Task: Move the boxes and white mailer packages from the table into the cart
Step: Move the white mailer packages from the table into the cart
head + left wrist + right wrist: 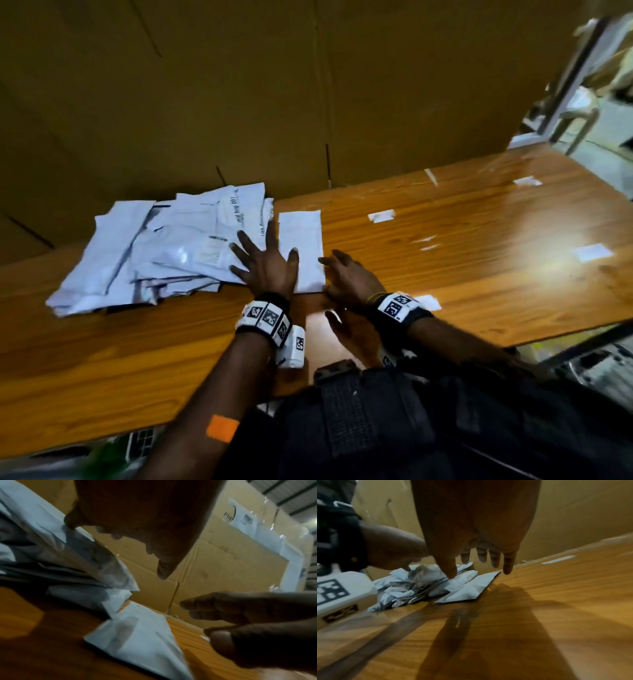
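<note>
Open grips (270, 265) flanking mailer (301, 250)

L hand (265, 263) spread flat on white mailer pile (161, 250), thumb on single mailer (301, 250); R hand (349, 279) just right, on wooden table (479, 267).

Both wrists wear black bands (265, 317) with white square code tags (397, 305). An orange sticker (222, 428) sits on the left arm.
</note>
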A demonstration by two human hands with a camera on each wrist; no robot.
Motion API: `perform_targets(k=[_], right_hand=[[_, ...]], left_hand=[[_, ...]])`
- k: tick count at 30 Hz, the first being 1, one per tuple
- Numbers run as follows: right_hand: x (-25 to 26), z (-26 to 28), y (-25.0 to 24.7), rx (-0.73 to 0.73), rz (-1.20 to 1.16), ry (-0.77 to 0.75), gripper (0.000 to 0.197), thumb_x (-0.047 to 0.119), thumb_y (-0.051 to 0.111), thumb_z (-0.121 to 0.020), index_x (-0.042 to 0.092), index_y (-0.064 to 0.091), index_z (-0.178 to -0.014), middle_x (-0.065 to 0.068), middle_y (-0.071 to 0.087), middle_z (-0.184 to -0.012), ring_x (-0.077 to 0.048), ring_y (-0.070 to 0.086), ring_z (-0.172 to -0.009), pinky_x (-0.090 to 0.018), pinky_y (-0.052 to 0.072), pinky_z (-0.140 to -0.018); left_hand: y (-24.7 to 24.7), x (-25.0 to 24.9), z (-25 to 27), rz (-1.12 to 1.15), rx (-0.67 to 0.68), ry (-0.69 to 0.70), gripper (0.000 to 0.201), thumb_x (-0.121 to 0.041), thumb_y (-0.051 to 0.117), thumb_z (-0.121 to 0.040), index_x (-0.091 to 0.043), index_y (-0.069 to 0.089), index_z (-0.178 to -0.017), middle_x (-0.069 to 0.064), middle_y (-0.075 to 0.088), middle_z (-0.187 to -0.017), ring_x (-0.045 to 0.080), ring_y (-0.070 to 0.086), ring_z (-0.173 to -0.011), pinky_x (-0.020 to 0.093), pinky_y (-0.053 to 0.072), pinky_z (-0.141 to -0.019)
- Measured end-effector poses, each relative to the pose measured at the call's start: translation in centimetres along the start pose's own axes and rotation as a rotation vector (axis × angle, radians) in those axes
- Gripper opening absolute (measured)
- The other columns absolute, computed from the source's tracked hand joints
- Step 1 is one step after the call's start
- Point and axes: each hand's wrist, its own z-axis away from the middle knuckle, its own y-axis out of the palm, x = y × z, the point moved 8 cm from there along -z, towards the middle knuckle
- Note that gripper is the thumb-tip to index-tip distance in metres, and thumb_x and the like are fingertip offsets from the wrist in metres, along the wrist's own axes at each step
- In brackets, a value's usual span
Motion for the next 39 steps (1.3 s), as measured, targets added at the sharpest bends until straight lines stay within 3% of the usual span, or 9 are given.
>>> perform_targets(k=[9,12,16,20,25,29,32,36,39], right_hand=[[3.7,-3.6,5.6,0.352,0.329,-0.122,0.07,0.054,0.044,-0.096,0.039,0.009,-0.154,0.004,0.002,-0.164,-0.028,0.001,-0.15,-0.053,0.021,-0.115],[2.7,-2.9,5.8,0.278,0.374,-0.163,0.065,0.057,0.04,-0.094,0.035,0.021,-0.152,0.0,0.018,-0.161,-0.029,0.019,-0.146,-0.05,0.025,-0.112],[1.9,-1.5,3.2,0.017,0.43,-0.232,0.059,0.059,0.035,-0.092,0.029,0.042,-0.142,-0.005,0.058,-0.127,-0.032,0.057,-0.112,-0.038,0.043,-0.088],[0.1,-0.6,1.6,-0.033,0.478,-0.136,0.054,0.054,0.04,-0.095,0.032,0.039,-0.144,-0.008,0.06,-0.117,-0.032,0.057,-0.104,-0.037,0.044,-0.08],[-2.6,1.2,0.0,-0.051,0.445,0.0,0.043,0.055,0.042,-0.095,0.034,0.057,-0.13,-0.008,0.06,-0.116,-0.031,0.055,-0.108,-0.037,0.043,-0.084],[-4.1,2.0,-1.5,-0.139,0.354,0.13,0.04,0.056,0.048,-0.09,0.026,0.065,-0.11,-0.01,0.061,-0.108,-0.033,0.054,-0.106,-0.039,0.043,-0.083],[-4.2,1.8,-2.1,-0.201,0.282,0.213,0.049,0.06,0.051,-0.087,0.03,0.055,-0.125,-0.01,0.054,-0.122,-0.032,0.049,-0.115,-0.043,0.041,-0.091],[-4.8,0.4,-0.2,-0.086,0.21,0.339,0.084,0.076,0.048,-0.08,0.045,0.012,-0.149,-0.009,0.014,-0.157,-0.037,0.02,-0.142,-0.058,0.028,-0.106],[-5.3,0.3,1.9,0.02,0.281,0.363,0.084,0.079,0.041,-0.08,0.044,0.011,-0.149,-0.012,0.006,-0.159,-0.041,0.011,-0.143,-0.061,0.022,-0.109]], left_hand=[[1.3,3.7,-0.9,-0.203,0.174,0.056,0.053,-0.067,0.037,-0.092,-0.035,0.053,-0.131,0.012,0.0,-0.163,0.037,-0.013,-0.148,0.07,0.002,-0.11],[3.1,3.6,1.8,-0.249,0.185,0.178,0.051,-0.061,0.039,-0.094,-0.027,0.056,-0.127,0.012,0.009,-0.162,0.038,-0.009,-0.148,0.064,0.005,-0.115],[4.5,3.2,3.8,-0.189,0.22,0.307,0.049,-0.06,0.042,-0.09,-0.028,0.062,-0.122,0.009,0.038,-0.15,0.038,0.011,-0.147,0.055,0.02,-0.115],[5.4,1.8,5.4,0.0,0.258,0.44,0.051,-0.062,0.041,-0.083,-0.027,0.065,-0.11,0.004,0.062,-0.117,0.029,0.051,-0.122,0.047,0.039,-0.102],[6.2,-1.1,7.6,0.118,0.381,0.594,0.033,-0.055,0.054,-0.085,-0.031,0.065,-0.105,-0.003,0.063,-0.103,0.017,0.058,-0.1,0.039,0.044,-0.09],[4.9,-1.6,7.1,0.253,0.221,0.533,0.032,-0.037,0.063,-0.084,-0.023,0.066,-0.113,0.004,0.059,-0.105,0.023,0.057,-0.103,0.035,0.046,-0.09],[3.7,-1.3,5.7,0.15,0.093,0.349,0.051,-0.04,0.062,-0.085,-0.027,0.051,-0.133,0.013,0.049,-0.131,0.033,0.048,-0.122,0.041,0.043,-0.101],[6.8,-0.2,4.6,-0.091,0.436,0.087,0.083,-0.059,0.053,-0.088,-0.043,0.003,-0.151,0.016,-0.007,-0.161,0.044,0.008,-0.145,0.058,0.025,-0.111],[8.6,0.1,4.8,-0.169,0.564,0.086,0.088,-0.066,0.05,-0.086,-0.046,-0.007,-0.15,0.013,-0.021,-0.16,0.048,-0.001,-0.144,0.063,0.025,-0.109]])
